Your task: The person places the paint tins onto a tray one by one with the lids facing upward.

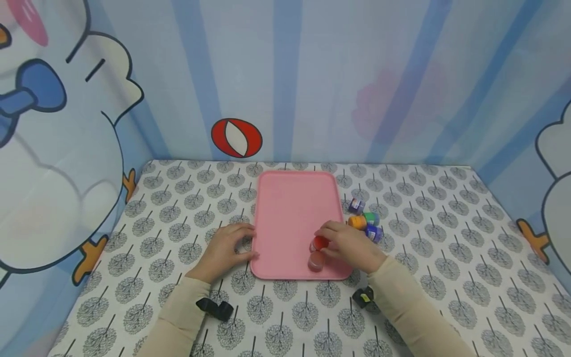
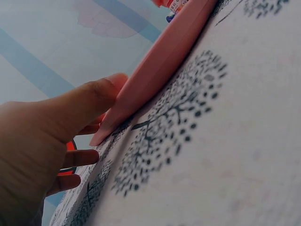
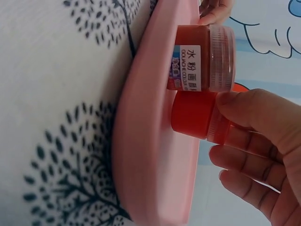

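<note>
My right hand pinches the clear lid of a bright red paint jar between thumb and fingers, on the near right part of a pink tray. Beside it, a brownish-red gouache jar with a white label stands upright on the tray, very close to the red one. My left hand is at the tray's left edge, thumb and forefinger spread apart and touching the rim. Its other fingers are partly bent and hold nothing.
Right of the tray several more paint jars lie together: an orange jar, a green jar, a blue jar and a dark purple jar. A tree-patterned cloth covers the table. A printed curtain hangs behind.
</note>
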The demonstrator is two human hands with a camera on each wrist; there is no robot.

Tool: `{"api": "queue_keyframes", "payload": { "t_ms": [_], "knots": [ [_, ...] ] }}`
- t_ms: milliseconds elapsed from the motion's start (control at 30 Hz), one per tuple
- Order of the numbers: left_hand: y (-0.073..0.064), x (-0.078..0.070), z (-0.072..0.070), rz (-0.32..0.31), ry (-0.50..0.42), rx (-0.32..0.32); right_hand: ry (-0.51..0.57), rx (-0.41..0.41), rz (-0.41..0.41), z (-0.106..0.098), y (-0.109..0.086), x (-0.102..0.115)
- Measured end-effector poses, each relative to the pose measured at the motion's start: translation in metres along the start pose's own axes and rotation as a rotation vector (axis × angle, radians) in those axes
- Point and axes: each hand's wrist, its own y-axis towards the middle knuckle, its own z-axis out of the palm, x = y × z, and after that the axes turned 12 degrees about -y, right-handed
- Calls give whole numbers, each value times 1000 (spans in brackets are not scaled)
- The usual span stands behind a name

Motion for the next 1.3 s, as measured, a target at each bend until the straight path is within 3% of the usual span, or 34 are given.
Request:
{"api": "queue_keyframes", "payload": {
  "t_ms": [467, 1300],
  "knots": [
    [1, -2, 1, -3, 2, 14, 74, -27, -1, 9, 3, -1],
    [0, -2, -1, -8, 13, 10, 56, 14, 16, 1, 3, 0]
  ]
}}
